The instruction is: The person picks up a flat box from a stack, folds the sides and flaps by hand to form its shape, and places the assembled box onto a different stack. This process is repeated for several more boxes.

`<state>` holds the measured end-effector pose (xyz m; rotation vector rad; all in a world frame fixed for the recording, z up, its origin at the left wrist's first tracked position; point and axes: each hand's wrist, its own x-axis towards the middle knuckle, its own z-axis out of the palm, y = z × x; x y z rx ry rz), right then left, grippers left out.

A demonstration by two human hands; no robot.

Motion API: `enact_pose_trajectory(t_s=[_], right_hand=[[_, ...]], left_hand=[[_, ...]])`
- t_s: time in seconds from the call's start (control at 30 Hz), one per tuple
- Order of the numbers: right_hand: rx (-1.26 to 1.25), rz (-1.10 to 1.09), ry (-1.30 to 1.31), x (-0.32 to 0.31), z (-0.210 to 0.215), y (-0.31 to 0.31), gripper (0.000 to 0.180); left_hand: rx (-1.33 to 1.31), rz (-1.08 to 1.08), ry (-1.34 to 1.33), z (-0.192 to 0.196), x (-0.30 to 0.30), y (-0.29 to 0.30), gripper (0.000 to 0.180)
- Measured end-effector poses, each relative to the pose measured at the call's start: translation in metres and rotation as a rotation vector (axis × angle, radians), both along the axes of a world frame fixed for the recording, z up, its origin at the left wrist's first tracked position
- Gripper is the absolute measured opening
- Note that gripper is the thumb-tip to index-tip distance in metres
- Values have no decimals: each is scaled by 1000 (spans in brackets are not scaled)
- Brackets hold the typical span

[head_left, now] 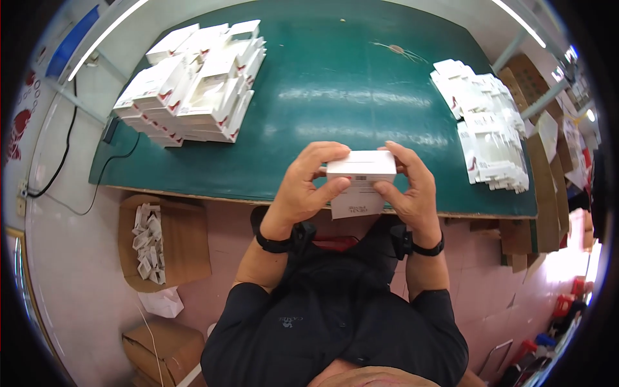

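Centrally, a white box (361,165) is held up near the bench's front edge, one narrow end facing the head. Left fingers (325,152) bent, partly closed on its 9 o'clock side; right fingers (401,155) mirror them at 3. Left thumb (332,189) and right thumb (389,191) press the near side, fingertips at the far corners. Probably gripped from both sides to keep it square and leave the middle uncovered. White panel (356,205) shows below, lettered; cannot tell whether flap or wall.

Bench (316,122) is green, its front edge crossing behind the wrists toward 6; the panel overlaps that edge in view. Stacked boxes (206,84) at 10 o'clock, tiered, presumably to save surface. Flat white packs (490,129) at 2, overlapping close to the right edge, seemingly within reach of the right arm.

Open room runs between the piles toward 12; a small stringy tangle (396,49) lies far up there. Off the bench at 8, an open carton (187,248) holds white pieces (149,245). Cardboard (545,187) crowds 3, so sideways room looks tighter there.
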<state>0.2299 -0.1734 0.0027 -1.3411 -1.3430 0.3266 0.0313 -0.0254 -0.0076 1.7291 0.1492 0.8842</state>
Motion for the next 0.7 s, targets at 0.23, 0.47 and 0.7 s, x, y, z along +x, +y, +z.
enact_pose_trajectory(t_s=[0.23, 0.47, 0.7], right_hand=[[-110, 30, 12, 2, -5, 1, 63], [-150, -106, -238, 7, -6, 7, 60], [17, -228, -626, 2, -10, 26, 56]], left_hand=[[-146, 128, -203, -15, -7, 6, 55], [-76, 127, -16, -27, -29, 20, 69], [135, 255, 232, -29, -32, 18, 89]])
